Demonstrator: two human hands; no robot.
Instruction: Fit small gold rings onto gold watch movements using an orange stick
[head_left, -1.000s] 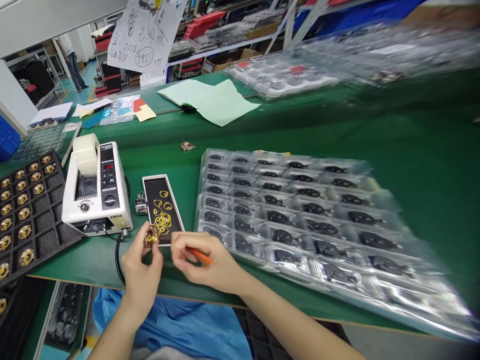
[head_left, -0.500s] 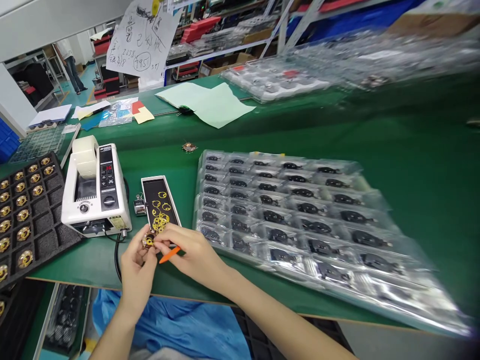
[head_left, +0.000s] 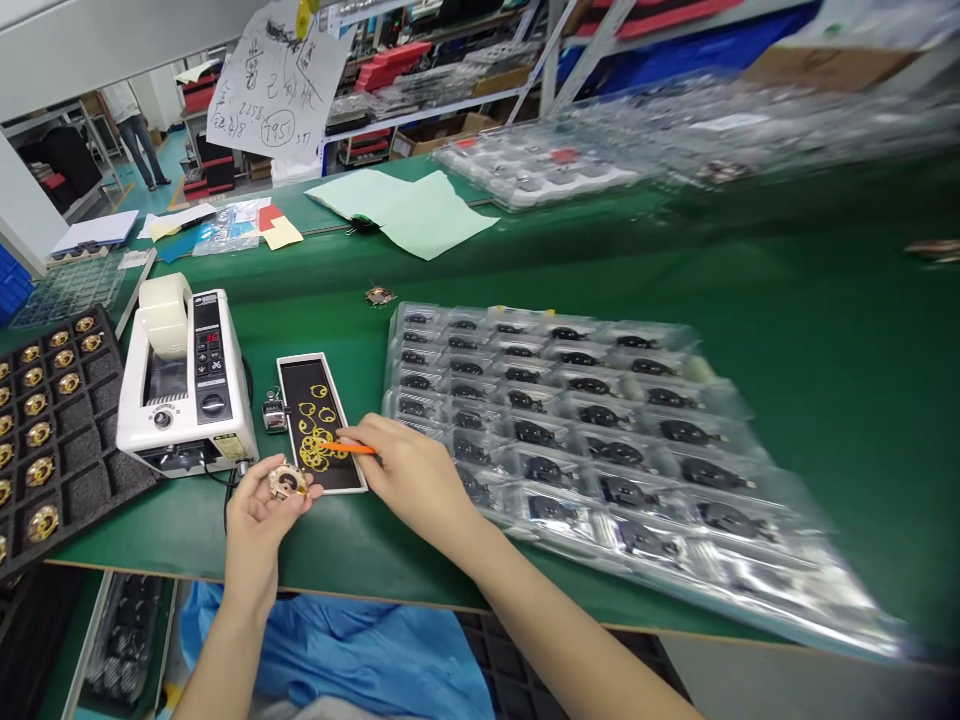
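Between its thumb and fingers, my left hand (head_left: pixel 262 505) holds a round metal part (head_left: pixel 286 482) with a dark centre, just left of the small tray's lower end. My right hand (head_left: pixel 405 465) grips an orange pointed tool (head_left: pixel 354 449), whose tip reaches over a pile of thin yellow rings (head_left: pixel 319 452). The rings lie in a small white-edged tray (head_left: pixel 342 408) with a black bottom; a few are spread loose above the pile. A small metal counter (head_left: pixel 274 414) stands against the tray's left side.
A white tape dispenser (head_left: pixel 184 400) stands on the left, beside a black foam tray (head_left: pixel 82 425) of gold round parts. Clear plastic trays (head_left: pixel 585 420) of black parts cover the right. Another metal part (head_left: pixel 380 296) lies behind. A person (head_left: pixel 133 130) stands far off.
My right hand has moved away from the round part to the ring pile, swinging the orange tool over it. My left hand has shifted slightly left with the part, which shows more fully.
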